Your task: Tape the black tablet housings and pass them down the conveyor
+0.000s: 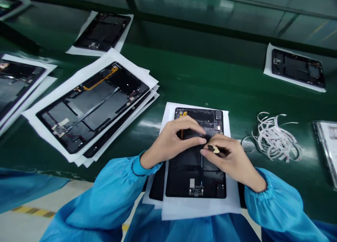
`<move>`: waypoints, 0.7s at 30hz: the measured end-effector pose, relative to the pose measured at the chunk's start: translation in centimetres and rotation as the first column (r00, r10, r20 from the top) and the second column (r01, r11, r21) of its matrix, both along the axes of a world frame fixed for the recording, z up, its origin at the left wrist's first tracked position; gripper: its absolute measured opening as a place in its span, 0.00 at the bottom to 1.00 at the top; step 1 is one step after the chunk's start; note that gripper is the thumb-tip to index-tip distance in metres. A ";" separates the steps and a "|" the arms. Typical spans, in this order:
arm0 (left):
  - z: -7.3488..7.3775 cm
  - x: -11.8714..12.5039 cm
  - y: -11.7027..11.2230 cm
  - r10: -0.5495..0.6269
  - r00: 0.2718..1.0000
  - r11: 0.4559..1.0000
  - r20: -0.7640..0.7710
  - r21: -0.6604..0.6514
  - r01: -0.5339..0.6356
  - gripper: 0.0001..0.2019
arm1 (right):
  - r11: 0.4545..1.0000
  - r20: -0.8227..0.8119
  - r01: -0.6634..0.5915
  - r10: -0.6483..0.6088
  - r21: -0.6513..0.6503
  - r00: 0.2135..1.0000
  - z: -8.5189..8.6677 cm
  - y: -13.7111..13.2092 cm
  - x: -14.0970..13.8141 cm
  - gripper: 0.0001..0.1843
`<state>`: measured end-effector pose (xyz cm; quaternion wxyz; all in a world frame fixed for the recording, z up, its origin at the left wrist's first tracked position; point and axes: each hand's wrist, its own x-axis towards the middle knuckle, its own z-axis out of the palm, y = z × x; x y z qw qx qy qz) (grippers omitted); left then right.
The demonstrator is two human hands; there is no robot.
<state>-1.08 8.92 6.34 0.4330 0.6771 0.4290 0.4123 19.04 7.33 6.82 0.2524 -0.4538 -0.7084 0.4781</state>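
An opened black tablet housing [183, 180] lies on white sheets [200, 210] in front of me, its inner parts showing. My left hand [176, 135] is over its upper left half, palm down, with thumb and forefinger stretched out and a small gap between them. Just right of these fingertips, my right hand [229, 154] is closed around a small black tool [216, 149] with a pale yellow part. The tool's working end is hidden by the fingers. Beneath the left hand, an orange flex cable [184, 113] shows near the housing's top edge.
On the green table [210, 77], a stack of tablet housings [92, 108] with white sheets lies at left. Another housing [105, 31] lies behind it, and one [297, 68] at far right. Curled white strips [276, 140] are heaped near my right hand, beside a clear-edged case [328, 147].
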 end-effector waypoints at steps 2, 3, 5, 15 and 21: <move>-0.4 0.0 -2.2 0.187 0.981 0.981 -0.060 0.059 -0.184 0.25 | 1.000 0.000 0.002 -0.002 0.011 1.000 -0.1 0.1 0.0 0.07; -0.7 0.0 -3.8 0.276 0.954 0.958 -0.115 0.113 -0.264 0.31 | 1.000 0.007 0.012 -0.012 0.017 1.000 -0.3 0.1 0.0 0.06; -1.5 0.0 -7.6 0.327 0.898 0.934 -0.294 0.246 -0.259 0.31 | 0.999 0.027 0.027 -0.028 0.037 0.999 -0.8 0.1 0.2 0.04; -4.2 0.4 -15.1 0.059 0.673 0.901 -0.737 0.330 0.282 0.28 | 0.960 0.120 0.023 -0.058 0.278 0.991 -3.0 -0.3 -0.1 0.07; -4.6 0.2 -15.1 0.037 0.658 0.889 -0.752 0.325 0.322 0.28 | 0.936 0.177 -0.004 -0.062 0.351 0.982 -3.9 -0.5 -0.1 0.09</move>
